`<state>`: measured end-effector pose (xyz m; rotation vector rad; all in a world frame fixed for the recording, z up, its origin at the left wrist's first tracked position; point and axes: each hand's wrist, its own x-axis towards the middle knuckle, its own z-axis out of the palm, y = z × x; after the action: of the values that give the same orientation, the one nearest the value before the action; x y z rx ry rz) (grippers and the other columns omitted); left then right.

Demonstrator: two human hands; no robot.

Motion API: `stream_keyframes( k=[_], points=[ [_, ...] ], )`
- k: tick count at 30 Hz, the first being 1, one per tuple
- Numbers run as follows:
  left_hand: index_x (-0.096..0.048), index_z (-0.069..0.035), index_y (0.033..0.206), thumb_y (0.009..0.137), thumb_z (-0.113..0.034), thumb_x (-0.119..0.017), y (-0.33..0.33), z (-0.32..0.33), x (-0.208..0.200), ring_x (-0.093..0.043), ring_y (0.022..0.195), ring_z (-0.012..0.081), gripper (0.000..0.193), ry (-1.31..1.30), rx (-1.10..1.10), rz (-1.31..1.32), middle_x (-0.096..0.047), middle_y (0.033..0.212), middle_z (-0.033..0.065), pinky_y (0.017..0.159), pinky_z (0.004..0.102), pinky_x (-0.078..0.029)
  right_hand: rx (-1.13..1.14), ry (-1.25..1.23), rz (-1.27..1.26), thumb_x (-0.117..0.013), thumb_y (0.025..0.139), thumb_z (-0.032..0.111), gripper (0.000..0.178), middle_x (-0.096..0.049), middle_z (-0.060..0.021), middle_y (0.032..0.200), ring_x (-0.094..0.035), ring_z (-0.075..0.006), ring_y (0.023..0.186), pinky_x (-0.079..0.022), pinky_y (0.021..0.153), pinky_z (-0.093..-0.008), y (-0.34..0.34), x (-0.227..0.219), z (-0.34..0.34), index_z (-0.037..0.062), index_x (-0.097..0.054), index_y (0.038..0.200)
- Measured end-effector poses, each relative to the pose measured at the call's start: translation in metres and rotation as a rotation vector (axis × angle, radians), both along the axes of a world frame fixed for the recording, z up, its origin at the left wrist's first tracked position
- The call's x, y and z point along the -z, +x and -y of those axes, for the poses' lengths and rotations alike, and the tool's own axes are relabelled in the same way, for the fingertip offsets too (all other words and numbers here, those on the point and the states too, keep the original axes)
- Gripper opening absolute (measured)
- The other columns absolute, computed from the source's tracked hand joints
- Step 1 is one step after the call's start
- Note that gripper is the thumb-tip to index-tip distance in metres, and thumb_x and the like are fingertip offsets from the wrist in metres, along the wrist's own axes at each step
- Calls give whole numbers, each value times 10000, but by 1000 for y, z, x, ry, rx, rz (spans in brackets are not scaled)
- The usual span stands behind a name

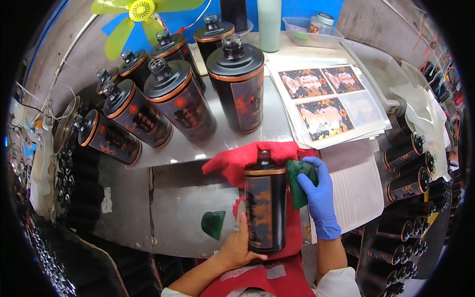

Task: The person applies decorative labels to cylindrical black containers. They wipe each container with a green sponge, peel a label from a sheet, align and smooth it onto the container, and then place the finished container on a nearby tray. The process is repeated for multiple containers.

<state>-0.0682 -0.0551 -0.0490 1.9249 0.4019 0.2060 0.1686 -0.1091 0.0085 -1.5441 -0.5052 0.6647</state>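
A black bottle (265, 213) with a copper-coloured ring and a patterned panel stands in front of me, slightly tilted. My bare left hand (238, 246) is wrapped round its lower left side. In a blue glove, my right hand (321, 200) pinches a dark green scraper (297, 185) between thumb and fingers, close to the bottle's right side; I cannot tell whether they touch. Behind and beneath the bottle lies a red cloth (230, 163). A second green scraper (213, 225), rounded on one side, rests on the metal bench left of the bottle.
Several black bottles (185, 101) with patterned panels stand at the back left, below a yellow-green fan (141, 10). Printed sheets (366, 123) are stacked at the back right, beside a pale tray (371, 64). More bottles (405, 185) lie on the right.
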Motion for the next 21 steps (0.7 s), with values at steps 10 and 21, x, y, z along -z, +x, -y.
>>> stream_keyframes(
  k=[10,21],
  points=[
    [-605,-151,1186,862,-208,-495,47,20,-55,-448,1259,214,347,1060,78,72,-579,1209,53,1032,527,-230,-165,-80,572,-611,827,84,361,-620,-125,962,-627,-189,856,-487,757,-301,-22,-45,-31,74,-515,1174],
    [-466,20,1289,696,-444,-738,9,26,-26,-387,1228,484,801,732,-254,285,-415,1317,297,1059,582,-154,-15,-6,241,-605,829,76,329,-623,-96,982,-608,-166,881,-484,792,-295,-3,-24,-5,49,-521,1146]
  ],
)
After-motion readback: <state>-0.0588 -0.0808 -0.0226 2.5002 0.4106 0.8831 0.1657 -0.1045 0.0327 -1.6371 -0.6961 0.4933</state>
